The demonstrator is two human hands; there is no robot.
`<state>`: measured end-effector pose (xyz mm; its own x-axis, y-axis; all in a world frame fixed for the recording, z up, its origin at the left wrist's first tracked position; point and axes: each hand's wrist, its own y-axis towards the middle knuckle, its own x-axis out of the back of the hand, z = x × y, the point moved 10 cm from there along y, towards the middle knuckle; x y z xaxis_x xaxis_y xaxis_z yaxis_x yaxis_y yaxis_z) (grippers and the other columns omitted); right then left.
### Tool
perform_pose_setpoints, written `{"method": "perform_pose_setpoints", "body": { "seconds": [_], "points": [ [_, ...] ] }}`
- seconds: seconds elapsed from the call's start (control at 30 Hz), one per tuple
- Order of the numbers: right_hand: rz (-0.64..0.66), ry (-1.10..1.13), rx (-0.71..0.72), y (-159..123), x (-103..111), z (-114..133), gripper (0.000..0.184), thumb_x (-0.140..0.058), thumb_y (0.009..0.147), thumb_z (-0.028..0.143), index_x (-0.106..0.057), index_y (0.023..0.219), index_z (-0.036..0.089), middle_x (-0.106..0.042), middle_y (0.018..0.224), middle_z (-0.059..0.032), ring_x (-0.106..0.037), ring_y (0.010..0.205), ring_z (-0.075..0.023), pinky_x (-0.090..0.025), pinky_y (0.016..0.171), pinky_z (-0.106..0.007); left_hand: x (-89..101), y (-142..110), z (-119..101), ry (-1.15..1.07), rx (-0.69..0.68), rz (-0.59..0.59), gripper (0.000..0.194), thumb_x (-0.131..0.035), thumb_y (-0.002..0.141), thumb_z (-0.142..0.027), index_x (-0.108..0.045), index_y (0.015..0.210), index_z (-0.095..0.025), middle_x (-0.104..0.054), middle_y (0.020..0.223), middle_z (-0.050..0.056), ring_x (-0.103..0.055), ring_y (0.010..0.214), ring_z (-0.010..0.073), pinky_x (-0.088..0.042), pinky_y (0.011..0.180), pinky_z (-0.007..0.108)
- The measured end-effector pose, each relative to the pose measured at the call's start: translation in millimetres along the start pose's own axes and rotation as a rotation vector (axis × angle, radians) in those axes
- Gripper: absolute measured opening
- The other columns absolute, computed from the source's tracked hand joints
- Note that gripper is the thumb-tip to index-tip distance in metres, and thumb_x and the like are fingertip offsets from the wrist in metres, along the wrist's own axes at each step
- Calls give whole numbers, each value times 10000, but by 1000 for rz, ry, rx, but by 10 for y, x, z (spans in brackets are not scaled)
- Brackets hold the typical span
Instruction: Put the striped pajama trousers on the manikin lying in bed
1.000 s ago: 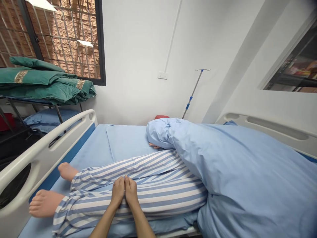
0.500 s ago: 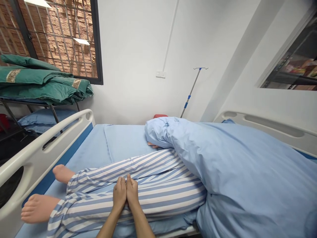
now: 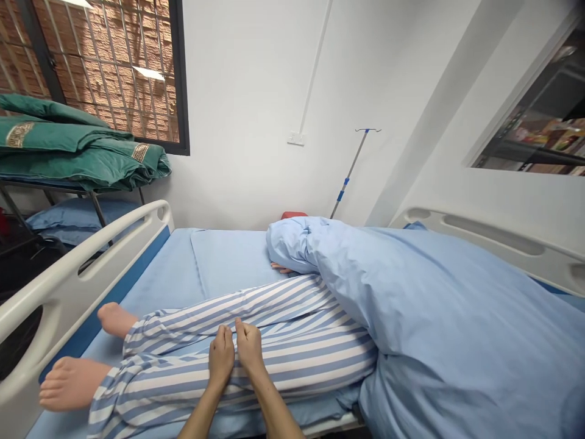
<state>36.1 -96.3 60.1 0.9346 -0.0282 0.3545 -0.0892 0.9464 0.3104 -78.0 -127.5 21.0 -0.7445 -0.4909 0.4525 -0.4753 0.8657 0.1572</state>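
Note:
My left hand (image 3: 222, 356) and my right hand (image 3: 249, 350) are side by side with a narrow gap between them, fingers curled into loose fists and nothing visible in them. Both are over the near leg of blue-and-white striped trousers (image 3: 315, 356). Whether they touch the cloth, I cannot tell. The trousers are on a lying figure that looks like a manikin, its bare near foot (image 3: 73, 384) and far foot (image 3: 117, 320) at the left. A light-blue quilt (image 3: 425, 292) covers its upper body. Fingers of the manikin's hand (image 3: 280, 267) peek from under the quilt.
The bed has a pale footboard (image 3: 50, 286) at left and a headboard (image 3: 493, 231) at right. Behind stands an IV pole (image 3: 351, 174) near a red object (image 3: 294, 214). Green folded bedding (image 3: 82, 152) lies on a metal rack beneath the barred window (image 3: 114, 73).
My right hand has moved slightly right, away from my left hand, so a gap shows between them. My left hand stays nearly in place. The view has shifted slightly.

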Motion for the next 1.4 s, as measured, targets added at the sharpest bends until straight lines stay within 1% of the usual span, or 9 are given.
{"method": "perform_pose_setpoints", "body": {
  "seconds": [0.2,0.3,0.53,0.73,0.83,0.97,1.17,1.3,1.4],
  "points": [
    [-25,63,-88,-155,1,-341,497,-313,898,459,-395,491,185,-421,467,16,-369,486,-118,-253,512,-248,-43,-30,-54,49,-63,24,268,-257,865,-358,-391,670,-231,-501,595,-1,-526,629,180,-336,602,281],
    [-45,102,-109,-189,19,-407,489,-276,913,446,-432,525,192,-466,491,1,-420,508,-135,-298,544,-253,-82,-41,-82,73,-88,52,269,-255,865,-347,-397,671,-228,-507,615,5,-523,640,180,-340,616,286],
    [-81,140,-105,-162,82,-344,483,-283,914,447,-492,565,185,-535,548,-24,-456,530,-145,-300,519,-251,-139,29,-175,-51,-51,85,348,-308,844,-401,-437,586,-207,-506,563,-2,-489,579,148,-360,593,267],
    [-65,264,-133,-157,55,-394,446,-309,905,421,-528,613,165,-570,606,-30,-490,598,-146,-339,565,-240,-112,47,-415,-216,-29,10,397,-366,812,-473,-491,565,-188,-529,526,3,-478,542,144,-377,555,256],
    [-83,276,-153,-162,70,-431,412,-356,878,413,-455,557,175,-497,548,-2,-431,560,-131,-326,545,-236,-138,-5,-322,-171,13,-4,399,-363,813,-470,-553,612,-182,-611,615,41,-537,615,172,-404,621,275],
    [-77,315,-166,-143,56,-436,388,-392,852,414,-365,536,191,-397,514,30,-371,534,-116,-302,519,-230,-239,-62,-133,-2,46,50,416,-324,828,-441,-621,680,-190,-673,752,95,-589,740,217,-398,696,308],
    [-27,275,-174,-110,38,-395,404,-381,854,421,-421,532,180,-457,517,7,-404,529,-126,-298,521,-240,-230,-67,-118,80,91,60,444,-287,845,-425,-644,721,-191,-685,813,106,-597,769,216,-382,688,297],
    [-42,86,-94,-41,227,-228,435,-353,880,400,-433,513,179,-461,492,3,-398,500,-124,-254,509,-250,-227,-85,-196,98,50,70,419,-325,830,-430,-596,608,-201,-662,702,59,-565,681,178,-346,614,255],
    [-60,-12,0,26,382,-86,453,-318,901,396,-410,511,184,-433,480,10,-383,491,-120,-237,511,-254,-221,-97,-207,137,20,38,388,-374,803,-416,-458,494,-195,-514,498,-8,-456,538,131,-287,548,235]
  ]
}}
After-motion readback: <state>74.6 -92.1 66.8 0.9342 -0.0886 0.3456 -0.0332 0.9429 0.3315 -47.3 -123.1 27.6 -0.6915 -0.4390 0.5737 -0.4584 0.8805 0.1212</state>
